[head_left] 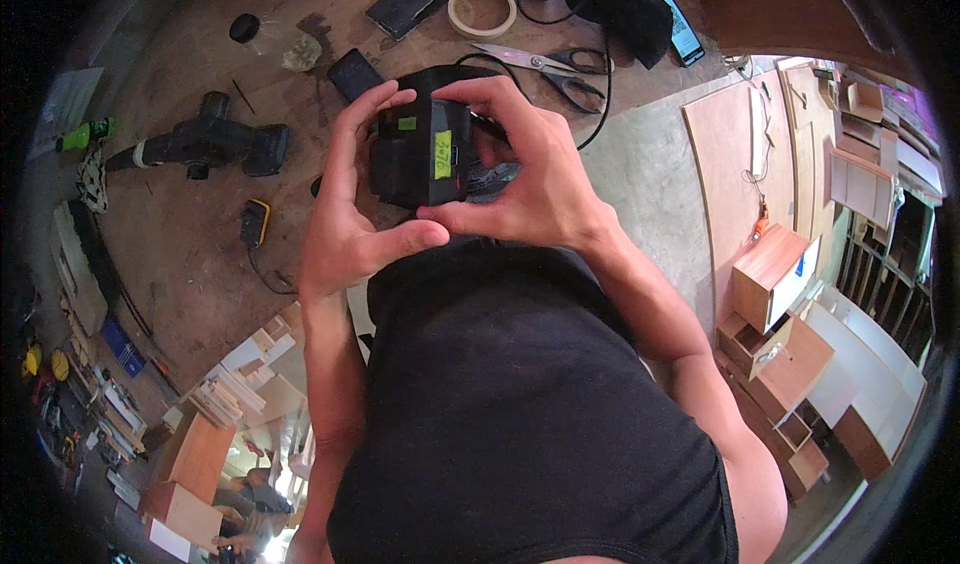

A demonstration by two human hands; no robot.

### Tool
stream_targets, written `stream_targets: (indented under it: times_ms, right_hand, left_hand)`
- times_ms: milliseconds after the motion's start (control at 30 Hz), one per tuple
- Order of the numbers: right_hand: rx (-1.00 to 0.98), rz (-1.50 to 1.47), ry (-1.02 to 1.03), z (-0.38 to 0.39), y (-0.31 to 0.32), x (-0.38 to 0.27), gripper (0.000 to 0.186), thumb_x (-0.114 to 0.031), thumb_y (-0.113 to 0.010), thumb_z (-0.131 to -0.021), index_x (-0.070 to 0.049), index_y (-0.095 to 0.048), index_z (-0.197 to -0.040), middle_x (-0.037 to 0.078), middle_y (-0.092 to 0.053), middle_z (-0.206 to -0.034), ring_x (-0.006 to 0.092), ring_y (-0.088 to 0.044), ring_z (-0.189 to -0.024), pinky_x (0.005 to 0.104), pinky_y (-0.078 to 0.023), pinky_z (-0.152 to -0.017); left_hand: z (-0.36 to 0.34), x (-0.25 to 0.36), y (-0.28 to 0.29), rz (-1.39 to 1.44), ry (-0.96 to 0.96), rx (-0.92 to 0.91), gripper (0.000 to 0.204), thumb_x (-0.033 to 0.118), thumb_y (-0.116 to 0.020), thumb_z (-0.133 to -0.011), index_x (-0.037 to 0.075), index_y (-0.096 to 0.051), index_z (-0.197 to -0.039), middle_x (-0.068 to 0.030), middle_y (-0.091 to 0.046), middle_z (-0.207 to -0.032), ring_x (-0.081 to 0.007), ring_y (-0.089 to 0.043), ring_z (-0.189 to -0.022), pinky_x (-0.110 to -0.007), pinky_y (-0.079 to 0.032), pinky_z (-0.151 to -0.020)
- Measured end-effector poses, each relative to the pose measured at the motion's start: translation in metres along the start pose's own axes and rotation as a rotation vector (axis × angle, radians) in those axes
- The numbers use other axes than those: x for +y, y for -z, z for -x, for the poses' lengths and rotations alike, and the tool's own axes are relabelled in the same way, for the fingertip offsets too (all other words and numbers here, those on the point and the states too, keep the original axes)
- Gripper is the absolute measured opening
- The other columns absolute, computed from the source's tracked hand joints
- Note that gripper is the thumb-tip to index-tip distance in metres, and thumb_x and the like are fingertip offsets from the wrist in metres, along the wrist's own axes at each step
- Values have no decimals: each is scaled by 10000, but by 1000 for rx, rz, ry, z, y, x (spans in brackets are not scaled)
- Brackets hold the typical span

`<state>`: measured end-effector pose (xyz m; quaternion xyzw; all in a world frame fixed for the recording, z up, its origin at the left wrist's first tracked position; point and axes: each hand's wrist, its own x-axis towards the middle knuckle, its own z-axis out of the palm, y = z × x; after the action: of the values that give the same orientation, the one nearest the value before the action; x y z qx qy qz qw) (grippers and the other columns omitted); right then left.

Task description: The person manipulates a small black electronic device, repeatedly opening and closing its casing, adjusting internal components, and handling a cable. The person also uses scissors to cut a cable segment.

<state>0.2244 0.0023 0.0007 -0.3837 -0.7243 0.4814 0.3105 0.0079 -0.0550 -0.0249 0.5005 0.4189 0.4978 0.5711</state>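
Both my hands are wrapped round a black box-shaped device [405,169] with yellow-green stickers on it. My left hand [340,204] grips its left side, fingertips at the far edge and thumb at the near edge. On the right side my right hand [545,174] holds it the same way, its thumb along the near edge. A black cable [606,84] loops behind the device and past my right fingers. Beyond my left fingertips lies a dark flat rectangular object [355,75]. The device's underside is hidden.
Large scissors [525,58], a tape roll [454,14], a dark slab [412,2] and a lit phone [679,26] lie on the brown worktop [190,264]. To the left are a black blower-like tool [210,142] and a clear bottle [270,39]. Wooden cabinets [770,279] stand right.
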Motion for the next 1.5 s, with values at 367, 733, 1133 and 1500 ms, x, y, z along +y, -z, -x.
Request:
stream_targets:
  times_ms: [367,733,1133,1500]
  right_hand:
    - [-226,-408,-206,-12,22,27,884,-108,-914,-867,-67,-447,-1617,47,-701,-1220,104,-608,-1041,254,-496,-915]
    - [-362,-998,-545,-46,12,113,357,-312,-665,-1079,-57,-640,-1327,-4,-667,-1024,74,-540,-807,222,-396,-643]
    - [-518,-1007,-795,-62,-18,108,435,-417,-455,-1125,-48,-686,-1129,85,-733,-1017,78,-478,-667,192,-360,-542]
    - [-508,-1076,-805,-59,-24,109,400,-361,-396,-1160,-65,-665,-1139,94,-728,-990,91,-516,-700,177,-367,-497]
  left_hand:
    - [0,-4,-17,-563,-13,288,1030,-13,-951,-714,85,-441,-1603,-123,-516,-1449,-263,-594,-1322,-409,-607,-1036]
    - [4,-15,-23,670,210,441,713,40,-725,-1000,-40,-342,-1597,-154,-506,-1398,-268,-671,-1197,-473,-626,-1021]
    - [4,-28,-13,590,347,539,308,163,-680,-1073,-70,-657,-1272,-159,-741,-1181,-203,-746,-1063,-326,-631,-999]
    - [1,-27,-10,566,428,558,262,142,-713,-1052,-80,-675,-1185,-182,-759,-1126,-233,-775,-1012,-309,-645,-973]
